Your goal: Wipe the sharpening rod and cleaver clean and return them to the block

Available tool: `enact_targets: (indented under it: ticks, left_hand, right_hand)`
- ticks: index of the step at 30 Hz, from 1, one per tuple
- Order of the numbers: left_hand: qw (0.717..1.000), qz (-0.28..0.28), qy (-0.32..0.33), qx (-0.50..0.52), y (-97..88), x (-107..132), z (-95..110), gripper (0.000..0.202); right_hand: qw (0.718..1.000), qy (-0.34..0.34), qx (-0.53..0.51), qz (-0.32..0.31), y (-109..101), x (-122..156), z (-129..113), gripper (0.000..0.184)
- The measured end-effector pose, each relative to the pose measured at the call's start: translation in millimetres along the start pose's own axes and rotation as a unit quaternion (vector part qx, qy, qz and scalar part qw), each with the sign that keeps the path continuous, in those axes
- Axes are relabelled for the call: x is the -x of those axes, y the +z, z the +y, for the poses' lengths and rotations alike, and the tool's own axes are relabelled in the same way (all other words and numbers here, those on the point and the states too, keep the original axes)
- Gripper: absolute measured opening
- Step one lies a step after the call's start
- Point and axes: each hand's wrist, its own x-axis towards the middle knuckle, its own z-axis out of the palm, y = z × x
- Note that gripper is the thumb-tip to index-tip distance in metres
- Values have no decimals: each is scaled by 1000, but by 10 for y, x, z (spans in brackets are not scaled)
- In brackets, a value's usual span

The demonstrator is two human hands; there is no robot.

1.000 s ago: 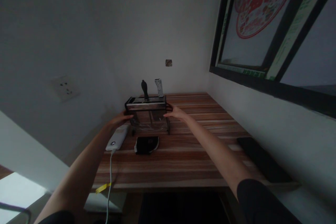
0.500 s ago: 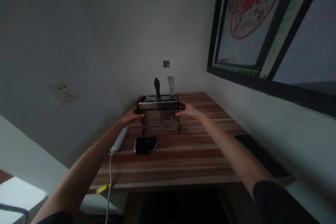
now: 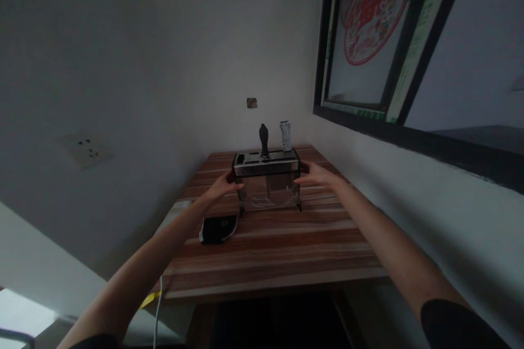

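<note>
A clear-walled box [image 3: 268,192] with a shiny metal top and short dark legs stands toward the back of the wood-grain table [image 3: 295,262]. Out of its top rises a black handle [image 3: 264,139], and to the right of that is a crinkled silvery-white upright piece [image 3: 285,136]. My left hand [image 3: 225,184] grips the box's left side, thumb across the front edge. On the opposite side my right hand [image 3: 315,174] holds it in the same way, fingers partly hidden behind. What the box contains is hard to make out.
A black flat item with a pale edge [image 3: 219,230] lies in front of the box. Left of it is a white power strip [image 3: 175,211], partly behind my left arm, with a cable [image 3: 158,311] hanging over the edge. Walls close in the table; a dark-framed window [image 3: 368,114] is at right.
The box has shifted right across the table between my two hands, away from the left wall. The black flat item stays where it lay. My view has turned slightly.
</note>
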Motion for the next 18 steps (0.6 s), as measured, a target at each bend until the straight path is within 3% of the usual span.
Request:
enact_targets:
  ticks: [6,18]
  left_hand:
    - [1000,-4,9,-1,97,32,-1,69]
    - [1000,0,-1,-4,83,62,-61,66]
  right_hand:
    - [1000,3,7,-7,-33,69,10,73]
    - [1000,21,-7,-14,25,77,11,69]
